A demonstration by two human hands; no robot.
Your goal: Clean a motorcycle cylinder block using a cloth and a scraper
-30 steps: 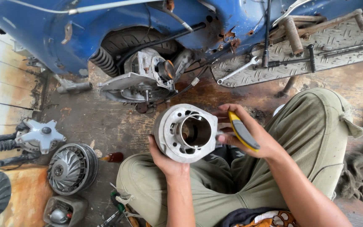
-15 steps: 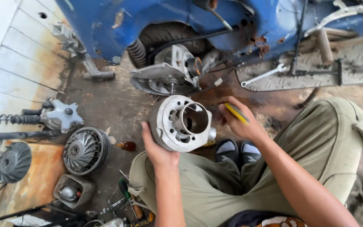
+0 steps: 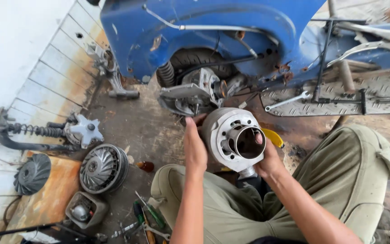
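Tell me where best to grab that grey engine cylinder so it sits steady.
Probably by the finned outer barrel of the engine cylinder, one of the hands on each side, as the left hand and right hand do now; its open bore faces up, so keep fingers off the sleeve.

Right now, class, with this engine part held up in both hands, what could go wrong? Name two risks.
1. The metal cylinder is held off the ground by the left hand and right hand alone; a slip could drop it onto the person's legs.
2. The right hand also grips a yellow-handled tool, perhaps weakening its hold.
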